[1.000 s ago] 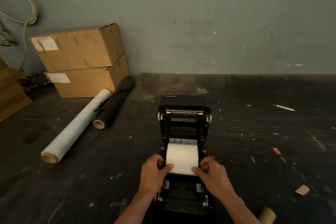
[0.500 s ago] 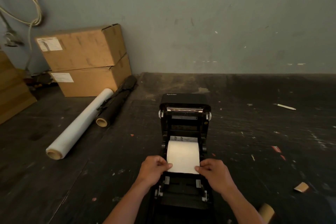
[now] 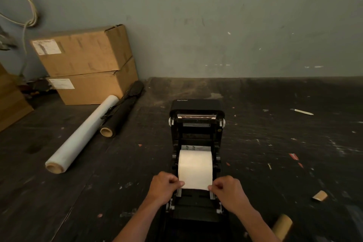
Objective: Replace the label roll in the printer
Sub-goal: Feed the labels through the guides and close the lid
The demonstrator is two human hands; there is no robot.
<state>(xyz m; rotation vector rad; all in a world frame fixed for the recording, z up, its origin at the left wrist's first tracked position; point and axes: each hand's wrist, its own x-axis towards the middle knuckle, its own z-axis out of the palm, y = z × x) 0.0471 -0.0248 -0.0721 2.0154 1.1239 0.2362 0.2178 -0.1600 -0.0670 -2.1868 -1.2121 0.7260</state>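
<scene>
Two boxes [image 3: 86, 65], two rolls [image 3: 82, 133].

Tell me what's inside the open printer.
A white label roll sits in the printer bay, its free end pinched by the left hand and right hand. The bay floor under the roll is hidden.

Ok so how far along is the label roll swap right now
Done: the printer lid is open and the new white label roll sits in its bay. In hand: the left hand and right hand pinch the paper's leading edge at both corners. Left: feed the edge through the guides and close the lid.
</scene>
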